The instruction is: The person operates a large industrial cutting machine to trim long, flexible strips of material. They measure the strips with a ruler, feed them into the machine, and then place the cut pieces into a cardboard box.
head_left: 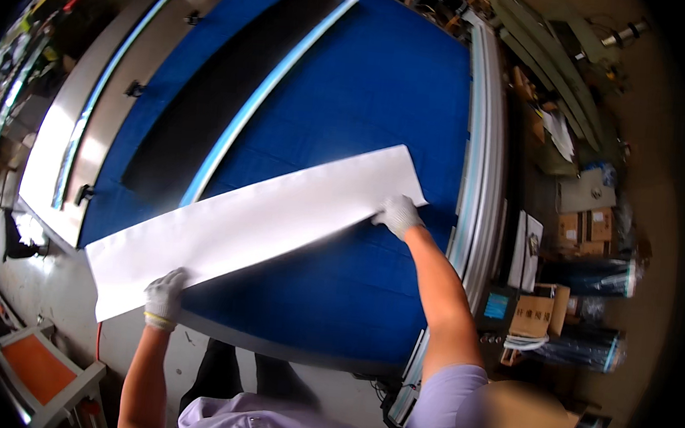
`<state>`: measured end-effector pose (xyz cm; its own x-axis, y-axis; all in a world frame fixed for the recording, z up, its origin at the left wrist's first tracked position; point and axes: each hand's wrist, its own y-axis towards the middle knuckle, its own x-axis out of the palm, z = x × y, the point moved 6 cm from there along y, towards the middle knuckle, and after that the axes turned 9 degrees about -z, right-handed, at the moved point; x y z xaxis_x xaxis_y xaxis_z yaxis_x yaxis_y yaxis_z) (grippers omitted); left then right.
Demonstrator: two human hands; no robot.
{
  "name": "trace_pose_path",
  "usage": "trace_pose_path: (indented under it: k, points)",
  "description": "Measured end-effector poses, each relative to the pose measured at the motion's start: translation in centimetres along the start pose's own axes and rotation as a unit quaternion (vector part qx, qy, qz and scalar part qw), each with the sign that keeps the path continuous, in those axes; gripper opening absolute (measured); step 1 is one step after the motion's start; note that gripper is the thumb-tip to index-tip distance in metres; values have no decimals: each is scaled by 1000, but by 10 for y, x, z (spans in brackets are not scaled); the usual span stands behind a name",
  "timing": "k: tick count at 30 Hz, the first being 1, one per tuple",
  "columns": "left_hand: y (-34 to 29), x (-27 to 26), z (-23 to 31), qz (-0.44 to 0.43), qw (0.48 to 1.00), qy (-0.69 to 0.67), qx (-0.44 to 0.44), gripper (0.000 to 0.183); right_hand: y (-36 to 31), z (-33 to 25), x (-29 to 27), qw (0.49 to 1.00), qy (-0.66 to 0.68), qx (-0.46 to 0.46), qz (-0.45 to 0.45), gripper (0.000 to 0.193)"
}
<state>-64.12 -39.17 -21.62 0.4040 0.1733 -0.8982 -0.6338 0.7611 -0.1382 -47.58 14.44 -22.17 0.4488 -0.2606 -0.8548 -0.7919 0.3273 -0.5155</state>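
Note:
A long white sheet [253, 219], stiff and slightly curved, slants across the near part of a blue-topped table [352, 94]. My left hand [164, 296], in a pale knit glove, grips its near edge towards the left end. That end hangs out past the table's side. Near the right end, my right hand [397, 216], gloved too, has its fingers closed on the same edge. Whether the sheet touches the table cannot be made out. Beyond it lies a long black strip [224, 84], with a pale blue-white strip [267, 99] along its right side.
Long metal profiles [485, 145] run along the table's right side. Left of the table is a light-coloured board [83, 137], with black clamps [133, 89] between. Cardboard boxes [534, 314] and plastic-wrapped rolls [591, 275] stand at right. A frame with an orange panel [37, 367] stands near left.

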Motion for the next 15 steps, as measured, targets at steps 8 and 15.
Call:
trace_pose_path:
  k: [8,15]
  points:
    - [16,20,7,4,997,73,-37,16,-62,-177,29,965,-62,-156,202,20]
    - [-41,-11,-14,161,976,118,91,16,-64,-359,52,928,7,-297,227,10]
